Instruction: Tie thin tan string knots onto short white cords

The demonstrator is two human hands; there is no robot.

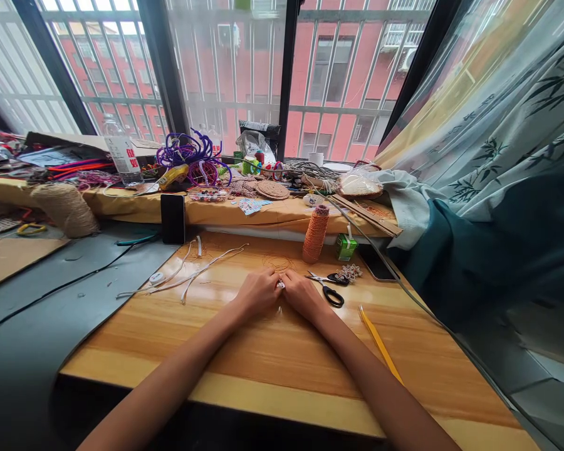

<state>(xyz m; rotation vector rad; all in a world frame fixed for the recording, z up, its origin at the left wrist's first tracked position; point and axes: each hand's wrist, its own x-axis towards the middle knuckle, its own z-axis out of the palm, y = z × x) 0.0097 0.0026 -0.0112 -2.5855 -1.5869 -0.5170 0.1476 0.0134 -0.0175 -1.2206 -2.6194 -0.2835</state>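
A small white piece [281,284] sat between the two hands over the middle of the wooden tabletop [272,357], mostly hidden by the fingers. The left hand [257,290] and the right hand [302,292] met there, both closed with fingers curled in and gripping the piece from either side; the exact hold of each fingertip could not be made out. Loose loops of fine orange thread [275,262] lay just beyond the knuckles.

Just beside the right hand lay black-handled scissors [333,295], blades partly spread, with a small beaded ornament [350,272] by one handle. Yellow tweezers [380,343] lay nearer the right forearm. Behind the scissors stood a cone of orange thread [316,235] and a small green carton [346,247], and a dark smartphone [377,262] lay near the tabletop's right edge. White flat cords [202,270] were strewn left of the hands, and an upright black phone [173,219] leaned against the cloth-covered ledge [225,215]. On the ledge, purple pipe cleaners [188,153] were heaped beside a clear bottle [122,155].
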